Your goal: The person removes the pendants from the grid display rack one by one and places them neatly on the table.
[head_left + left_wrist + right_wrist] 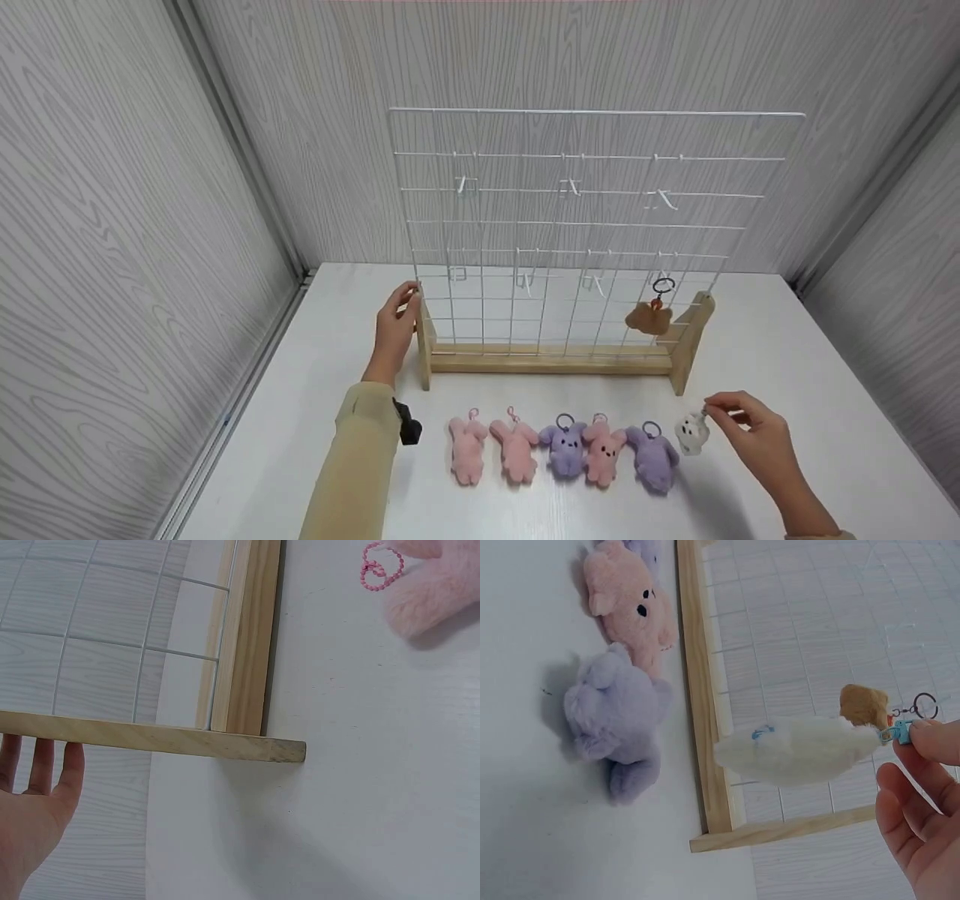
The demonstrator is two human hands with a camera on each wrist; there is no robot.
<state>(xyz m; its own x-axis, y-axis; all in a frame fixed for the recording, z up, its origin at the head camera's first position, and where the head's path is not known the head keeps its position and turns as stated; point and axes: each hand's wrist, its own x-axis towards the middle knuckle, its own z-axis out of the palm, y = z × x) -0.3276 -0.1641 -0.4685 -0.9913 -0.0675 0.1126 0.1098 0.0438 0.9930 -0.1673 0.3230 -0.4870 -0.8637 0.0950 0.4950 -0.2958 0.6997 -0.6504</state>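
on the table, right hand (754,435) fingers pinching white plush (691,433), left hand (395,324) fingers straight against rack (424,352)

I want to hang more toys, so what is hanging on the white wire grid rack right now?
On the white wire grid rack only a brown plush keychain hangs, low on the right. Other white hooks appear empty. The left hand touches the frame's edge.

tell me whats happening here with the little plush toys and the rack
A person steadies a white wire grid rack with the left hand at its wooden side post. The right hand pinches a white plush keychain by its loop, lifted just off the table. One brown plush hangs on the rack. Five pink and purple plushies lie in a row in front.
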